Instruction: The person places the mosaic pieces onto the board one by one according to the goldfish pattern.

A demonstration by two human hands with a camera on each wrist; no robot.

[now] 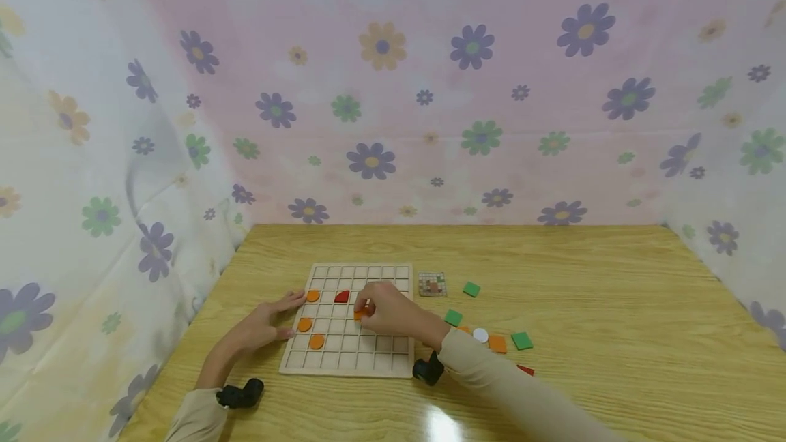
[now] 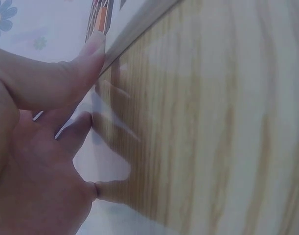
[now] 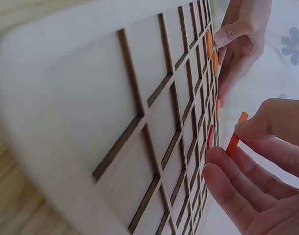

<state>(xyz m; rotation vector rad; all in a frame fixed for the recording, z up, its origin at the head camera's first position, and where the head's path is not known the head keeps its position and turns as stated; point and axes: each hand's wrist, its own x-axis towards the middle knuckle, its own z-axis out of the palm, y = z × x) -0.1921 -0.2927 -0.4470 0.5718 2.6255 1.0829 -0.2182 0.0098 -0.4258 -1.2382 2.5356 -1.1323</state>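
A wooden grid board (image 1: 331,361) lies on the table. My right hand (image 1: 389,310) is over its middle and pinches a thin orange tile (image 3: 237,133) between thumb and fingers, on edge in the right wrist view. The fingers hide much of the tile's outline in the head view. At the board's left side my left hand (image 1: 260,326) rests with fingers spread, fingertips and thumb at the rim. Three orange discs sit in cells near that side, among them an upper disc (image 1: 313,296) and a lower disc (image 1: 316,342). A red piece with one rounded corner (image 1: 342,297) occupies another cell.
Right of the board lies a small pattern card (image 1: 432,284). Beyond it are green squares (image 1: 471,288), a white disc (image 1: 481,335), an orange square (image 1: 497,344) and a red piece (image 1: 525,370) partly behind the right sleeve. Flowered cloth (image 1: 430,87) hangs behind the table.
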